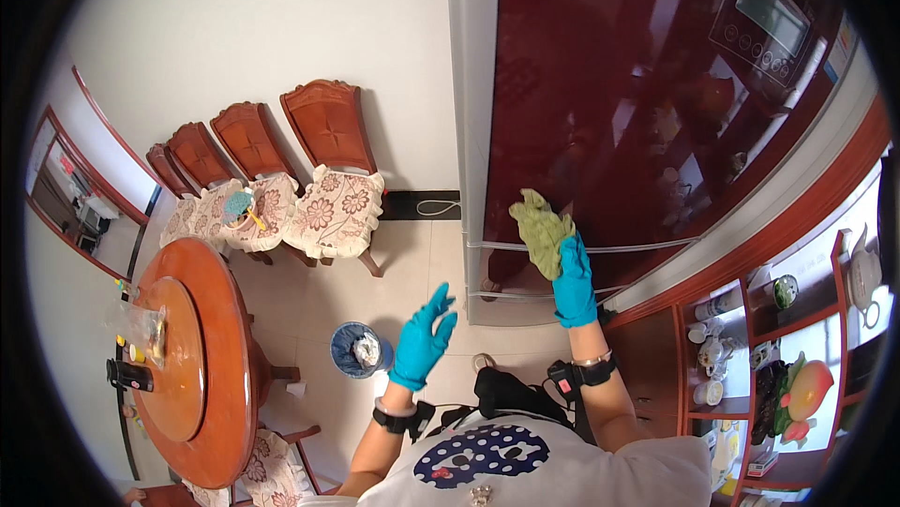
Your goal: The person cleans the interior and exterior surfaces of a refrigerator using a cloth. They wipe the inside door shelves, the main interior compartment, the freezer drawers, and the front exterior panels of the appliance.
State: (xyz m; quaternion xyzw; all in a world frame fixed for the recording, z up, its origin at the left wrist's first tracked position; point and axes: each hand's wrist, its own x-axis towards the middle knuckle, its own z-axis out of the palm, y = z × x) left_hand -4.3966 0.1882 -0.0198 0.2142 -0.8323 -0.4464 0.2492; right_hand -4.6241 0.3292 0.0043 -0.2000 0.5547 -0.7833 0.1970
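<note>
A blue rubber glove covers my right hand [576, 282], which grips a crumpled green cloth [541, 231]. The cloth lies against the lower part of a glossy dark red refrigerator door [598, 120], just above a pale horizontal trim strip. My left hand [424, 338], gloved in the same blue, is held out in the air with its fingers apart and nothing in it. Beyond its wrist, lower on the floor, stands a blue waste bin [344, 361] with a liner and crumpled white paper [366, 350] inside.
At the left is a round wooden table [232, 338] with a black bottle [130, 375] and a plastic bag. Wooden chairs [330, 120] with floral cushions line the wall. Wooden shelves [751, 345] at the right hold cups and a peach-shaped ornament [810, 389].
</note>
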